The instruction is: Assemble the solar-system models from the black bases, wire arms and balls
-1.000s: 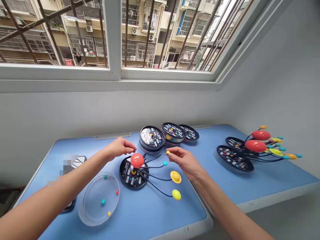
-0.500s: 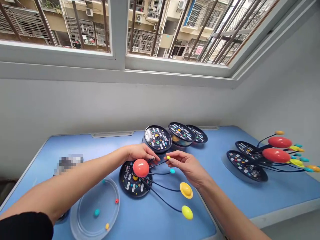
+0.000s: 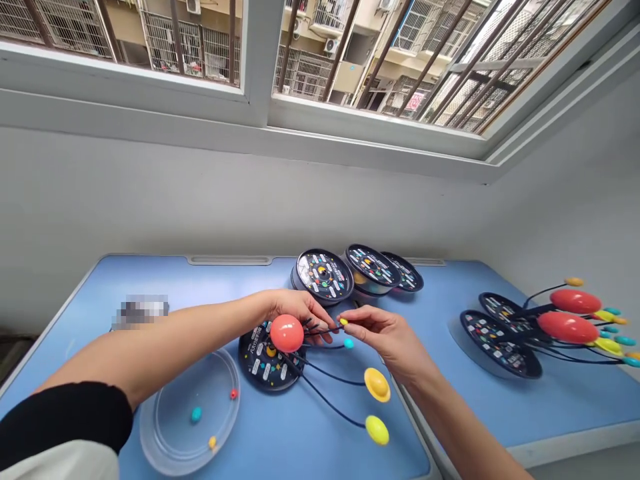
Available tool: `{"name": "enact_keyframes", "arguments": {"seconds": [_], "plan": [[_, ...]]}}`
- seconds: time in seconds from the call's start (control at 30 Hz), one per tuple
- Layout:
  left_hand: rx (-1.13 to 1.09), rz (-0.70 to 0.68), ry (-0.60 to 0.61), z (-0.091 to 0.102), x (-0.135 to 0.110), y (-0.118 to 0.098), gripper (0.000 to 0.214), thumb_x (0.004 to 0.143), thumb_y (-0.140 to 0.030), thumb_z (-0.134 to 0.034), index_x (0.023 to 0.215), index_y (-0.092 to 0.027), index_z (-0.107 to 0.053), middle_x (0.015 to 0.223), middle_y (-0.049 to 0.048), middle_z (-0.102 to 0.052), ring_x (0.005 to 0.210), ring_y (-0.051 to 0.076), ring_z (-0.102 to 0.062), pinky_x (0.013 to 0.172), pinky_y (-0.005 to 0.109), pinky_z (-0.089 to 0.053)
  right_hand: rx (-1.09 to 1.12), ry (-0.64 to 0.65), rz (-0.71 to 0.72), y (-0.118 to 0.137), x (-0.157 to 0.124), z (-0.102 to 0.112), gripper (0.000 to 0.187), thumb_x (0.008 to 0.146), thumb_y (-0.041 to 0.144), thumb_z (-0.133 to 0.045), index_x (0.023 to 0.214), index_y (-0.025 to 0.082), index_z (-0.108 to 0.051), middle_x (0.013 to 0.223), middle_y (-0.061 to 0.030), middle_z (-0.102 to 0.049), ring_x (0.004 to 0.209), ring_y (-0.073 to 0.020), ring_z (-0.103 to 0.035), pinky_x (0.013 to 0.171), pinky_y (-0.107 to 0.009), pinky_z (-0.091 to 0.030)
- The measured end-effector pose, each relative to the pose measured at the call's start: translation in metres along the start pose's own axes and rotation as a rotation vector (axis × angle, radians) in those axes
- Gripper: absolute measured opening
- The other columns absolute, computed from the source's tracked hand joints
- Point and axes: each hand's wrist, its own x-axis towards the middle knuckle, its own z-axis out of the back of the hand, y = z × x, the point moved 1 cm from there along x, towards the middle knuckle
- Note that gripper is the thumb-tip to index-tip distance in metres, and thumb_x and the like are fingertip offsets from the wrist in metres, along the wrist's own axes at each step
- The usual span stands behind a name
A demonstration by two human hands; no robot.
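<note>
Closer together now, our two hands have moved in over the toy since the earlier look; they do not touch each other, but only a small gap is left between them. Our right hand (image 3: 389, 342) pinches a small yellow bead (image 3: 343, 322) in its fingertips, and the bead sits at the end of a thin black wire (image 3: 320, 331); our left hand (image 3: 296, 311) curls around the wires just behind a big red ball (image 3: 287, 333). That ball stands up over a round black disc (image 3: 263, 367), and the disc lies flat on a blue table (image 3: 150, 280). Just right of the disc hangs a teal bead (image 3: 349, 343); farther right lie a yellow ringed ball (image 3: 377, 385) and a yellow ball (image 3: 377, 430), both on long wires. Left of the disc sits a clear round dish (image 3: 170, 433); in it are a teal bead (image 3: 197, 415), a red bead (image 3: 233, 394) and a yellow bead (image 3: 213, 442). Behind the disc stand three more black discs (image 3: 324, 277); well off to its right stand two built toys (image 3: 500, 343) with red balls.
</note>
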Motion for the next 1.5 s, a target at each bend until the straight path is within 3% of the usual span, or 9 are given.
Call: {"name": "enact_keyframes", "arguments": {"seconds": [0.17,0.6,0.8,1.17,1.5], "plan": [[-0.009,-0.027,-0.019,-0.004,0.003,0.002,0.046,0.049,-0.026,-0.084,0.091,-0.015,-0.071,0.059,0.0009,-0.068,0.054,0.011,-0.06,0.057,0.024,-0.046,-0.073,0.015,0.028,0.004,-0.003,0.002,0.023,0.057,0.038,-0.078,0.07,0.021,-0.073,0.07,-0.0048,-0.071,0.067,-0.0198,-0.064,0.064,-0.032,-0.052],[0.02,-0.119,-0.193,-0.013,0.006,0.002,0.024,0.052,-0.028,-0.081,0.066,-0.012,-0.07,0.049,-0.0024,-0.062,0.043,0.007,-0.052,0.05,0.021,-0.041,-0.195,0.016,0.076,0.009,-0.007,0.002,0.024,0.058,0.041,-0.077,0.072,0.021,-0.074,0.074,-0.0062,-0.073,0.071,-0.0236,-0.066,0.066,-0.036,-0.054],[0.009,-0.108,-0.207,-0.014,0.006,0.003,0.02,0.051,-0.025,-0.08,0.061,-0.012,-0.069,0.048,-0.0034,-0.061,0.044,0.007,-0.052,0.051,0.022,-0.043,-0.314,-0.015,0.122,0.01,-0.006,0.001,0.024,0.058,0.043,-0.075,0.07,0.021,-0.073,0.074,-0.0059,-0.073,0.071,-0.0255,-0.067,0.068,-0.039,-0.055],[0.021,-0.109,-0.242,-0.016,0.008,0.006,0.012,0.056,-0.019,-0.076,0.059,-0.012,-0.067,0.045,-0.0033,-0.06,0.043,0.007,-0.05,0.051,0.022,-0.042,-0.564,-0.05,0.296,0.015,-0.009,0.0,0.009,0.067,0.032,-0.067,0.069,0.025,-0.071,0.073,-0.0025,-0.073,0.069,-0.0245,-0.067,0.065,-0.036,-0.055],[0.061,-0.152,-0.22,-0.016,0.008,0.007,0.004,0.061,-0.012,-0.067,0.058,-0.011,-0.065,0.044,-0.0025,-0.059,0.043,0.007,-0.051,0.047,0.021,-0.04,-0.586,-0.003,0.294,0.017,-0.006,-0.002,0.008,0.067,0.032,-0.067,0.065,0.024,-0.07,0.071,-0.0026,-0.074,0.066,-0.0244,-0.069,0.062,-0.034,-0.056]]}}
